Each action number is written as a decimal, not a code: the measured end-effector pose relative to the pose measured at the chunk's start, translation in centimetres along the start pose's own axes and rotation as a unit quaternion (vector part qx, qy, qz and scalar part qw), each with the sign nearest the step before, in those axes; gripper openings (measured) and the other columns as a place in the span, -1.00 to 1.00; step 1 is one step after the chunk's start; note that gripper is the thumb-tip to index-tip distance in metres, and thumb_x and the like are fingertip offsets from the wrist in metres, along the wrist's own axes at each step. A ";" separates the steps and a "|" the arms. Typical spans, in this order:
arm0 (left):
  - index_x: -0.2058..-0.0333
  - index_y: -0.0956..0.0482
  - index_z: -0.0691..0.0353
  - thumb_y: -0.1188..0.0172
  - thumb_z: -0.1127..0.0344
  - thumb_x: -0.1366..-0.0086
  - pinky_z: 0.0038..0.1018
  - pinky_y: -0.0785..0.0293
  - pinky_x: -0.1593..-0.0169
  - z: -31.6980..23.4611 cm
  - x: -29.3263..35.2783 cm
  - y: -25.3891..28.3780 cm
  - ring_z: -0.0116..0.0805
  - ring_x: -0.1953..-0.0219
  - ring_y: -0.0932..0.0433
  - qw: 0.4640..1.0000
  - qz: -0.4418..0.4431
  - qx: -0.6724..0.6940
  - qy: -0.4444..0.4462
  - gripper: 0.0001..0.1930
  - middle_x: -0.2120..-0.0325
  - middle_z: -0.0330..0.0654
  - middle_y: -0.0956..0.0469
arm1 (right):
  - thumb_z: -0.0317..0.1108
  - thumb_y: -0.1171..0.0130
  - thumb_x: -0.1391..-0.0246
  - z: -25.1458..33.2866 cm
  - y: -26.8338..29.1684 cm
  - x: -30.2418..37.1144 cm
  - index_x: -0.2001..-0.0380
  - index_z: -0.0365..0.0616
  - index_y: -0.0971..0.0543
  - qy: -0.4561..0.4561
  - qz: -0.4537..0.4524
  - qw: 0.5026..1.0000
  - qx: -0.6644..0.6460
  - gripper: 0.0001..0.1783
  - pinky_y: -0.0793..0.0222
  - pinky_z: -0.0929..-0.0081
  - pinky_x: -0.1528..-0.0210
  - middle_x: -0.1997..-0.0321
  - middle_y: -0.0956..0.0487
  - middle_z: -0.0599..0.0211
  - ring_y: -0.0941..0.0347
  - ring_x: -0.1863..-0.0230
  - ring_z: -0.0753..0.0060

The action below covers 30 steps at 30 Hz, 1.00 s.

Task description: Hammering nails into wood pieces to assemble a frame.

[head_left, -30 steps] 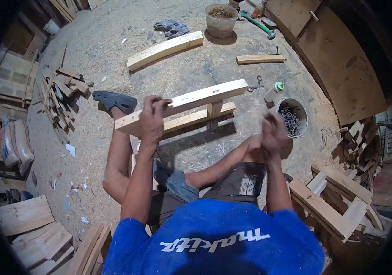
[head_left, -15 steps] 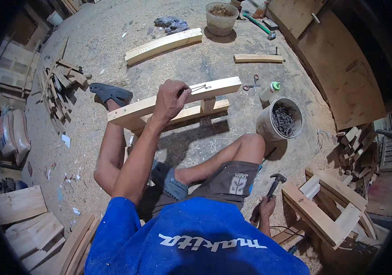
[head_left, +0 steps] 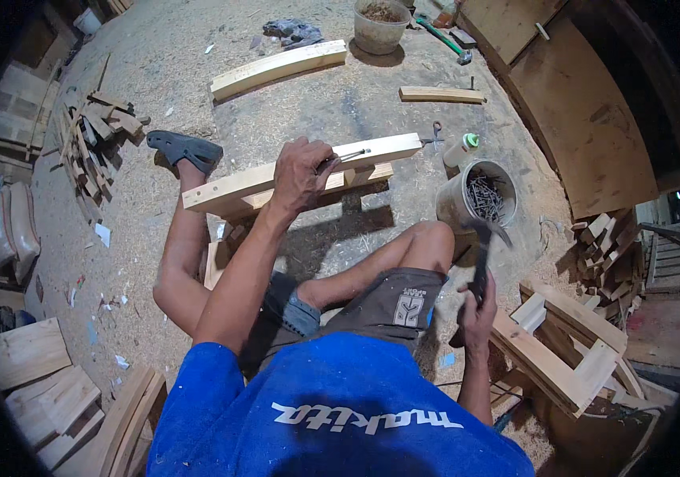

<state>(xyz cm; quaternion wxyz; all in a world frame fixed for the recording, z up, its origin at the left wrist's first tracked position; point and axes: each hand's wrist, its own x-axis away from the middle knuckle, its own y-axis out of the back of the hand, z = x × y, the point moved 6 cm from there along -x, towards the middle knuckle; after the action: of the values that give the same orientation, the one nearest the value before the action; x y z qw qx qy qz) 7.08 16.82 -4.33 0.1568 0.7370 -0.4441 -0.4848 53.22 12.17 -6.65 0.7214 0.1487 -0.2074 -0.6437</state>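
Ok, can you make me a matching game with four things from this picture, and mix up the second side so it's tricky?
Things:
1. Left hand
2. Right hand
3. Nearer bucket
4. Bottle

Clues:
A. Has nails inside
B. Topped with a green cap
C. On a wooden beam
D. Gripping a hammer

Right pairs: 1-C, 2-D, 3-A, 4-B

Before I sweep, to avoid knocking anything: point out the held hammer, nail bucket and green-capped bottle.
Held hammer (head_left: 481,266): head view, handle.
Nail bucket (head_left: 452,201): head view, outer wall.
Green-capped bottle (head_left: 457,153): head view, body.
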 end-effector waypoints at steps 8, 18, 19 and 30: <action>0.37 -0.69 0.18 -0.46 0.23 -0.24 -0.11 -0.41 0.09 0.4 0.0 0.1 -0.03 0.27 -0.56 0.995 0.036 0.043 0.084 -0.82 0.44 -0.14 -0.64 | -0.45 -0.11 -0.43 17.3 -6.4 -5.7 -0.43 -0.30 -0.39 0.230 0.049 0.972 0.001 -0.45 -0.53 0.43 0.17 0.21 -0.65 0.16 -0.62 0.26 0.42; 0.36 -0.71 0.15 -0.48 0.24 -0.23 -0.10 -0.38 0.12 0.9 0.0 -0.1 -0.03 0.27 -0.56 0.995 0.039 0.047 0.080 -0.85 0.46 -0.15 -0.64 | -0.47 -0.09 -0.37 13.2 -14.2 -9.4 -0.48 -0.18 -0.36 0.189 0.167 0.911 0.327 -0.38 -0.52 0.02 0.02 0.01 -0.70 -0.19 -0.71 0.04 -0.18; 0.36 -0.71 0.15 -0.48 0.24 -0.23 -0.11 -0.38 0.12 1.0 -0.1 0.0 -0.03 0.28 -0.55 0.995 0.039 0.048 0.079 -0.84 0.46 -0.15 -0.64 | -0.43 -0.14 -0.38 13.4 -13.8 -9.4 -0.40 -0.22 -0.42 0.204 0.164 0.921 0.288 -0.45 -0.53 0.09 0.01 0.06 -0.71 -0.12 -0.70 0.05 -0.04; 0.37 -0.70 0.20 -0.46 0.26 -0.27 -0.16 -0.38 0.13 1.1 -0.1 0.0 -0.03 0.31 -0.55 0.998 0.011 0.043 0.052 -0.84 0.46 -0.11 -0.62 | -0.18 -0.11 -0.41 32.0 -4.4 -4.4 -0.13 -0.20 -0.48 0.499 -0.158 0.852 -0.018 -0.62 -0.42 0.18 0.26 0.34 -0.55 -0.02 -0.55 0.27 0.05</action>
<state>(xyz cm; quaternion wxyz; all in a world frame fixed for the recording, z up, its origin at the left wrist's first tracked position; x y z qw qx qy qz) 6.13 17.15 -4.82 0.1532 0.7624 -0.4637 -0.4245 33.39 17.67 18.57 0.6188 0.4674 0.2185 -0.5924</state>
